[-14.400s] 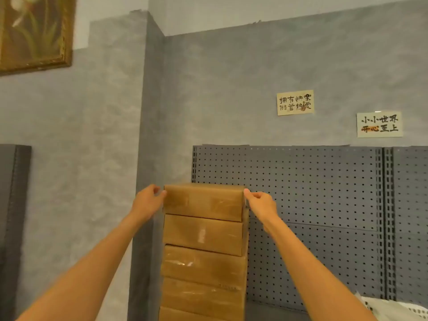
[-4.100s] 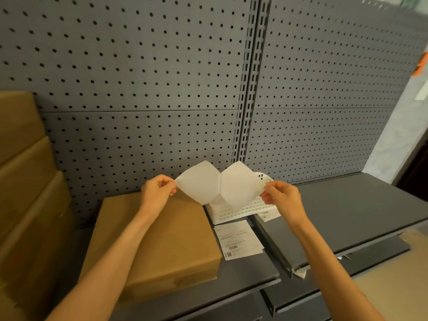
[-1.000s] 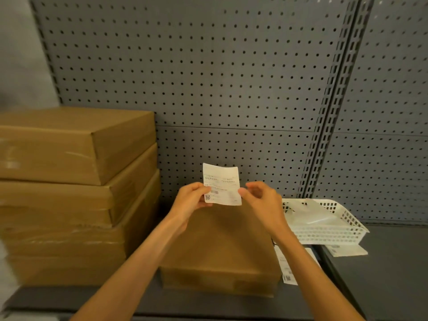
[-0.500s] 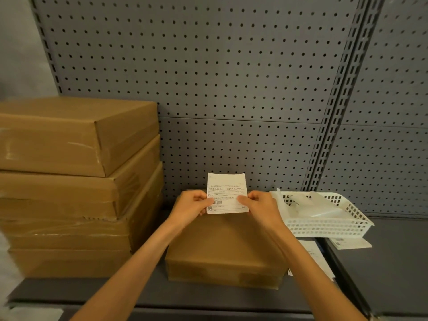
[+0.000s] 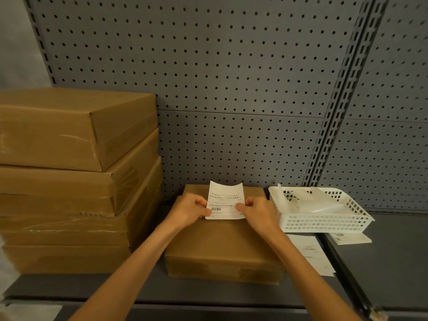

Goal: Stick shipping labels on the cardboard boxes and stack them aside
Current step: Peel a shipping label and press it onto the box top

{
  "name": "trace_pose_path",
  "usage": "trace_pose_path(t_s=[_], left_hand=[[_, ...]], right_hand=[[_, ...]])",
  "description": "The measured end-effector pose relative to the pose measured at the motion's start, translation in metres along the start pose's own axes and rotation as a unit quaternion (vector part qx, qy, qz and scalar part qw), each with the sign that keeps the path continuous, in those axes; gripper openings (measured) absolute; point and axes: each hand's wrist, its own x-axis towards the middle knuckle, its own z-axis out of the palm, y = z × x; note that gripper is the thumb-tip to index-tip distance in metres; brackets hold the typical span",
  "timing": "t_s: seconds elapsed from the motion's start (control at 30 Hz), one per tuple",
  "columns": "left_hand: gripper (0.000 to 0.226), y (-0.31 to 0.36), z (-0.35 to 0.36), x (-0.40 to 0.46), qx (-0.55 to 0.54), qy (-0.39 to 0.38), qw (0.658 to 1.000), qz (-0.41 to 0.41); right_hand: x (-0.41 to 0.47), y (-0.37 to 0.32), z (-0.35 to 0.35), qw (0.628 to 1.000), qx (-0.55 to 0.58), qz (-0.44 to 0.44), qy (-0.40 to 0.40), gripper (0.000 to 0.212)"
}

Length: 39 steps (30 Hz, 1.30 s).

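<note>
My left hand [image 5: 188,210] and right hand [image 5: 257,212] both pinch shipping label [image 5: 225,200], thumb and fingers closed on its lower side edges. Label sits between my hands, printed face toward me, barcode low on left. Its bottom edge meets top of cardboard box [image 5: 222,242]; upper part curls up, free. Whether lower strip already sticks, hard to tell. Box lies flat on grey shelf [image 5: 148,290], under both wrists. Stack of cardboard boxes [image 5: 69,177] just left. White plastic basket [image 5: 324,218] just right, loose labels [image 5: 310,253] lying beside box.
</note>
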Motion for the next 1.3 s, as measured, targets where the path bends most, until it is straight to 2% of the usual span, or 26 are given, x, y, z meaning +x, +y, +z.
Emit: trace_pose_path(t_s=[0.2, 0.6, 0.93, 1.17, 1.3], left_hand=[[0.013, 0.0, 0.003, -0.002, 0.037, -0.007, 0.999, 0.012], [0.023, -0.001, 0.005, -0.004, 0.063, -0.007, 0.998, 0.022], [0.019, -0.004, 0.009, -0.006, 0.084, 0.029, 0.995, 0.035], [0.041, -0.009, 0.008, -0.006, 0.101, 0.073, 0.992, 0.022], [0.037, -0.01, 0.012, -0.005, 0.092, 0.103, 0.99, 0.02]], right_hand=[[0.0, 0.007, 0.007, 1.0, -0.012, -0.002, 0.029, 0.029], [-0.004, 0.012, 0.01, 0.999, -0.011, -0.03, 0.022, 0.026], [-0.004, 0.015, 0.011, 0.998, -0.01, -0.047, 0.027, 0.024], [-0.003, 0.016, 0.01, 0.999, -0.005, -0.042, 0.025, 0.023], [-0.003, 0.016, 0.01, 0.999, 0.003, -0.043, 0.029, 0.024]])
